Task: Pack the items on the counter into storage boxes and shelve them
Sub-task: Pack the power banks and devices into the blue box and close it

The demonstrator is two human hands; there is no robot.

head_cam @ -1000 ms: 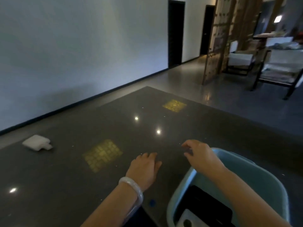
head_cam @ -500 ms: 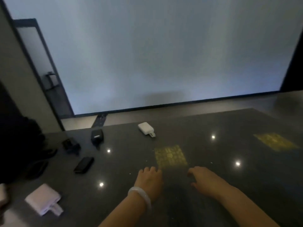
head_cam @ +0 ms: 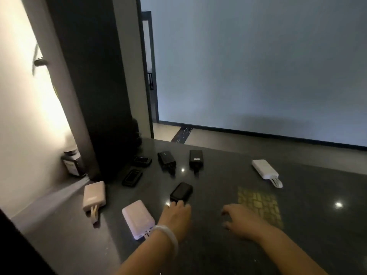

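Counter [head_cam: 228, 255]: dark polished stone, spanning the near half of the view and reflecting small ceiling lights and a yellowish grid patch [head_cam: 259, 205] at right

Pillar [head_cam: 93, 86]: dark, standing at the far left end of the counter, with a pale wall [head_cam: 258, 66] running behind to the right

Left hand [head_cam: 175, 214]: lying palm down at near centre, wearing a pale bangle [head_cam: 168, 235] on the wrist; fingers reaching forward, loosely extended, tips touching the near edge of a black power bank [head_cam: 181, 192]; gripping nothing

Right hand [head_cam: 241, 220]: hovering or resting just above the counter to the right of the left hand, fingers loosely curled, holding nothing

White power bank [head_cam: 138, 219]: lying just left of the left wrist, ports facing near

Pinkish power bank [head_cam: 94, 195]: lying further left, a short cable hanging at its near end

White power bank with cable [head_cam: 265, 169]: lying far right, well apart from the others

Two black chargers [head_cam: 166, 160] [head_cam: 196, 158]: sitting side by side at far centre

Two dark flat cases [head_cam: 132, 177] [head_cam: 142, 161]: lying beside the pillar base; what they are cannot be told

Dark jar [head_cam: 72, 163]: standing at far left, behind the pillar
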